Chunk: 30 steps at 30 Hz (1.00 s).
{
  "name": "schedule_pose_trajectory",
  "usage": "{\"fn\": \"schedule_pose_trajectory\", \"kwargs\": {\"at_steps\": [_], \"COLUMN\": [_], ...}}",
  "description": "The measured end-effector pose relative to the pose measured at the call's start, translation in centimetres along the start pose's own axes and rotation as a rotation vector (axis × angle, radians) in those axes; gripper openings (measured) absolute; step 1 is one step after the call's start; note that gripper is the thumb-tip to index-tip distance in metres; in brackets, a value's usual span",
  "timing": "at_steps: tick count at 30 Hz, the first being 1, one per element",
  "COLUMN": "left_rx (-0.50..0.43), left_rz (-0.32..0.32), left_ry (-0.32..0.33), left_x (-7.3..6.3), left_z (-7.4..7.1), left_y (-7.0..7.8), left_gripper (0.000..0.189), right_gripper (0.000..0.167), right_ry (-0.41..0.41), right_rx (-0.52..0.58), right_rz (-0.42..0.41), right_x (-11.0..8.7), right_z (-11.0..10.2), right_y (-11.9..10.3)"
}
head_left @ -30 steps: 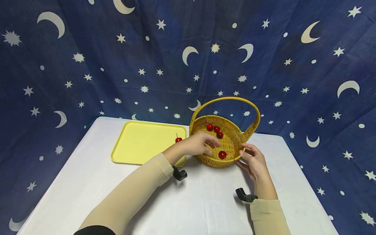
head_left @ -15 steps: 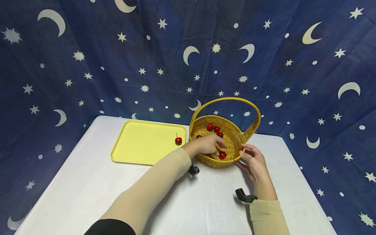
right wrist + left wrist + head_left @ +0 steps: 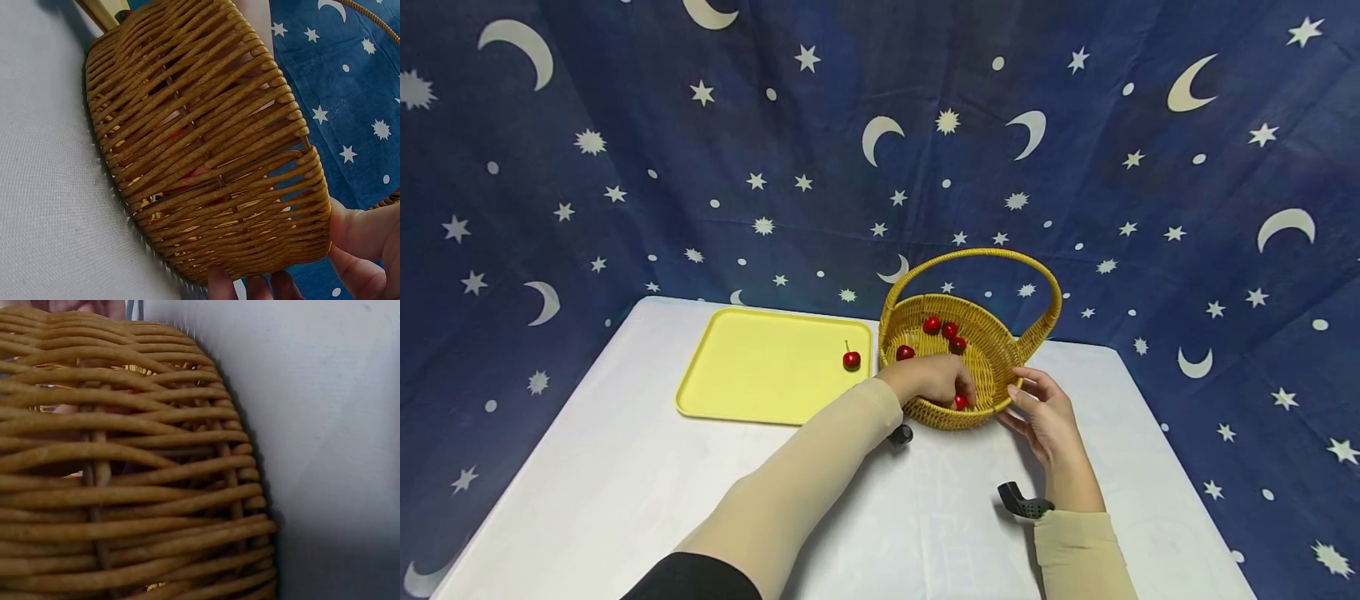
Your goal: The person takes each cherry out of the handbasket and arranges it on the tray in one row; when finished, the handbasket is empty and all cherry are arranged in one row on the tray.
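While R hand pinches basket rim, L hand, the nearer grip, curls round cherry beneath it, nr basket's front wall.

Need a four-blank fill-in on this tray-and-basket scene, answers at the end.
The colour of the tray is ____.
The number of cherries lying on it is ____.
The hand holding the basket is the person's ____ one.
The other hand reaches inside the ____.

Missing words: yellow; one; right; basket.
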<state>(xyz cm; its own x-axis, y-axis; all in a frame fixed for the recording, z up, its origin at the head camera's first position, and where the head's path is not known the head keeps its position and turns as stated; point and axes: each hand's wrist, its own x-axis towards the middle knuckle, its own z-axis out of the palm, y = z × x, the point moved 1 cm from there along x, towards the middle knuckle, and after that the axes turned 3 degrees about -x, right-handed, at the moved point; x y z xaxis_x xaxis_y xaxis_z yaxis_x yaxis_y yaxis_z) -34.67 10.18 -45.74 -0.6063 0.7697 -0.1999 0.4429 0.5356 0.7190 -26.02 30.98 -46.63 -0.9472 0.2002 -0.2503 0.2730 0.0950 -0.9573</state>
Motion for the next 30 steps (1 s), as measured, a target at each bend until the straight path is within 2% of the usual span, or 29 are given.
{"fn": "schedule_pose_trajectory", "kwargs": {"at_steps": [3, 6, 9, 13, 16, 18, 23, 27, 30], "left_rx": [-0.020, -0.070, -0.086, -0.082, -0.083, -0.092, -0.173, -0.272, -0.317], "left_rz": [-0.005, 0.019, 0.066, 0.142, 0.174, 0.186, 0.200, 0.131, 0.034], "left_ry": [0.029, 0.075, 0.130, 0.198, 0.251, 0.285, 0.386, 0.472, 0.549], "left_x": [-0.2, -0.6, -1.3, -3.1, -5.3, -7.2, -12.7, -16.6, -18.2], "left_z": [0.0, -0.4, -0.9, -1.8, -2.5, -2.8, -3.6, -4.7, -5.4], "left_y": [0.0, 0.3, 0.8, 1.2, 1.2, 1.0, -1.0, -3.6, -5.8], "left_gripper": [0.031, 0.026, 0.027, 0.026, 0.024, 0.025, 0.028, 0.031, 0.032], "right_gripper": [0.046, 0.045, 0.044, 0.045, 0.045, 0.045, 0.043, 0.043, 0.043], "right_ry": [0.002, -0.006, -0.012, -0.009, -0.010, -0.014, -0.009, -0.014, -0.017], "right_rx": [0.001, 0.004, 0.008, 0.013, 0.014, 0.015, 0.011, 0.023, 0.028], "right_rz": [-0.002, -0.008, -0.003, 0.006, 0.004, 0.002, 0.001, -0.007, -0.009], "right_x": [0.0, 0.0, -0.1, -0.1, 0.0, 0.0, 0.0, -0.1, -0.1], "right_z": [0.1, 0.1, 0.1, 0.1, 0.0, 0.0, -0.1, -0.1, -0.1], "right_y": [0.0, 0.0, -0.1, 0.0, 0.1, 0.2, 0.3, 0.2, 0.2]}}
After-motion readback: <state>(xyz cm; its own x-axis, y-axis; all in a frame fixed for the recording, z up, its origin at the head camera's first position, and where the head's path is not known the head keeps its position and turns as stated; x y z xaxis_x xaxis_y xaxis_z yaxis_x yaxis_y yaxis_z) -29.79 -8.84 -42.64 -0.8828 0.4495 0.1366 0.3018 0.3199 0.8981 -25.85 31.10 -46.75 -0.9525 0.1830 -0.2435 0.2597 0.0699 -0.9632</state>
